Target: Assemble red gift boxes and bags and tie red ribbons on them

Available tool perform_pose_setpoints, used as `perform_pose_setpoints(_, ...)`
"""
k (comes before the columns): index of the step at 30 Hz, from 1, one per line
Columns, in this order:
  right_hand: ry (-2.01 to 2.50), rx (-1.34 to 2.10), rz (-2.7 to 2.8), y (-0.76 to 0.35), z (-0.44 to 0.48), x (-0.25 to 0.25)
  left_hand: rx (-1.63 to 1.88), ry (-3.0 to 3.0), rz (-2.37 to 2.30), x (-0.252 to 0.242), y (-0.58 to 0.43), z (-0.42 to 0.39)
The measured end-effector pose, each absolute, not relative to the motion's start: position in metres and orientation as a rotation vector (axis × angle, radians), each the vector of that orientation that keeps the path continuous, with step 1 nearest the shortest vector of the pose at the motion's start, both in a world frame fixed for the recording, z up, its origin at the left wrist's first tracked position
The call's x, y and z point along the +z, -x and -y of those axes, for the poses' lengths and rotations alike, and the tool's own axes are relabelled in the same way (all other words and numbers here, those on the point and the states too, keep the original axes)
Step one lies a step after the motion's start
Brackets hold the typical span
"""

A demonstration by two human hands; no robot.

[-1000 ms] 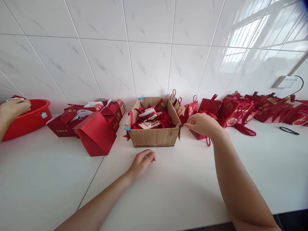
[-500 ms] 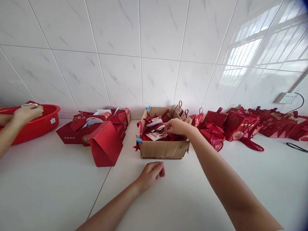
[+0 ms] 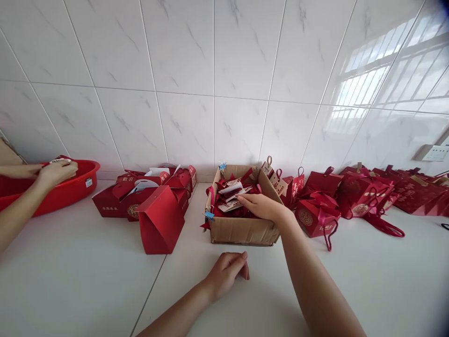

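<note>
We have our right hand inside the cardboard box, touching the printed tags — our left hand rests loosely curled on the surface.

head view, forward-down across the counter, perhaps wide-angle

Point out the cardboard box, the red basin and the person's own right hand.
Cardboard box point(image 3: 243, 232): head view, on its front wall.
Red basin point(image 3: 72, 194): head view, on its outer wall.
Right hand point(image 3: 262, 207): head view, on its back.
</note>
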State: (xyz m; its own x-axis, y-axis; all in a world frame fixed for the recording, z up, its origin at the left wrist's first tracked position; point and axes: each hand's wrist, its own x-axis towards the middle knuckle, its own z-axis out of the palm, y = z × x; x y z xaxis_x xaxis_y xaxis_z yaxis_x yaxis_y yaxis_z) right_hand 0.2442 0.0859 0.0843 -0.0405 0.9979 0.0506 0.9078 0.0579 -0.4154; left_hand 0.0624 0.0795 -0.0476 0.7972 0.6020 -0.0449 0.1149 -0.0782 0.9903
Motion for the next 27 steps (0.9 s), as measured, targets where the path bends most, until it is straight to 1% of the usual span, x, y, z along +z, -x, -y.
perform_pose_setpoints(4, 1.881, 0.439, 1.992, -0.246, -0.086, 0.083, 0.439, -1.626, -0.608, -0.047, -0.063, -0.079)
perform_pose_setpoints(11, 1.704, 0.242, 1.75, -0.258, -0.081, 0.084, 0.435, -1.659, -0.618, -0.046, -0.06, -0.079)
perform_pose_setpoints(20, 1.414, 0.204, 1.332, -0.262, -0.049, 0.108, 0.518, -1.865, -0.596, -0.039, -0.057, -0.073)
perform_pose_setpoints(24, 1.044, 0.284, 1.085, -0.261, -0.032, 0.116, 0.71, -2.107, -0.509, -0.024, -0.04, -0.07)
perform_pose_setpoints(26, 0.903, 0.338, 1.005, -0.262, -0.026, 0.119, 0.972, -2.259, -0.488, -0.014, -0.024, -0.076)
perform_pose_setpoints(27, 0.861, 0.354, 0.983, -0.263, -0.023, 0.119, 1.194, -2.325, -0.501, -0.008, -0.016, -0.082)
